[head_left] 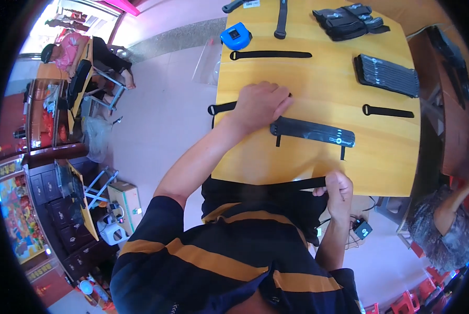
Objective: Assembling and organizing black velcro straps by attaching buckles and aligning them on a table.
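My left hand (260, 106) is over the table with its fingers curled down on a black strap (224, 108). The strap's ring end shows left of my wrist, and its other tip peeks out past my fingertips. At the near table edge, my right hand (338, 192) pinches the end of another black strap (297, 184), which runs leftward in front of my body. Between the hands lies a dark grey printed band (313, 132) with two small black tabs at its near side. The fingertips of my left hand are partly hidden.
On the yellow table (276, 167) lie a long black ringed strap (271, 54), a blue tape measure (236, 36), a short ringed strap (388, 111), a stack of dark strips (387, 76) and a dark bundle (349, 22). People sit at far left and lower right.
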Tool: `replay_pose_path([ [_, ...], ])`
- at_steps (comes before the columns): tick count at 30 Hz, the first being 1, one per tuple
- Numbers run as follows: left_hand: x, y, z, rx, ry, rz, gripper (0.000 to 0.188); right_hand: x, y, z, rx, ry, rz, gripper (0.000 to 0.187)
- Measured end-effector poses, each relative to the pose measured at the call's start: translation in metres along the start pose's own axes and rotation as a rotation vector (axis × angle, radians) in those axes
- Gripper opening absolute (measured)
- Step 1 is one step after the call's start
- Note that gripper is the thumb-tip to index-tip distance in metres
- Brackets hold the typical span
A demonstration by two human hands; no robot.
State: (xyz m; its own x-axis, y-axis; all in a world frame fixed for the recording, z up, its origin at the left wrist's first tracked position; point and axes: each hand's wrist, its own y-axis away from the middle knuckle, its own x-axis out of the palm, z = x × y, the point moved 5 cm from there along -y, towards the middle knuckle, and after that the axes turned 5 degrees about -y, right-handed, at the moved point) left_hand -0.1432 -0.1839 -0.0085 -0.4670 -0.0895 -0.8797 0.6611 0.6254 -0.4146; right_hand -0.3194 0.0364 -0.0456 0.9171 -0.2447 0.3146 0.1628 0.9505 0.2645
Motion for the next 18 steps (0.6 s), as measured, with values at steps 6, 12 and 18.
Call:
replay_pose_path([
  [6, -0.051, 0.044, 0.003, -0.099, 0.007, 0.044, 0.032, 0.006, -0.018, 0.011, -0.005, 0.116, 0.169, 0.030],
  [12, -0.040, 0.077, 0.003, -0.286, -0.062, 0.212, 0.042, 0.005, -0.018, 0.016, -0.059, 0.120, 0.209, 0.024],
  [18, -0.027, 0.057, 0.020, -0.039, -0.052, 0.278, 0.047, 0.007, -0.021, 0.015, -0.039, 0.091, 0.228, 0.023],
])
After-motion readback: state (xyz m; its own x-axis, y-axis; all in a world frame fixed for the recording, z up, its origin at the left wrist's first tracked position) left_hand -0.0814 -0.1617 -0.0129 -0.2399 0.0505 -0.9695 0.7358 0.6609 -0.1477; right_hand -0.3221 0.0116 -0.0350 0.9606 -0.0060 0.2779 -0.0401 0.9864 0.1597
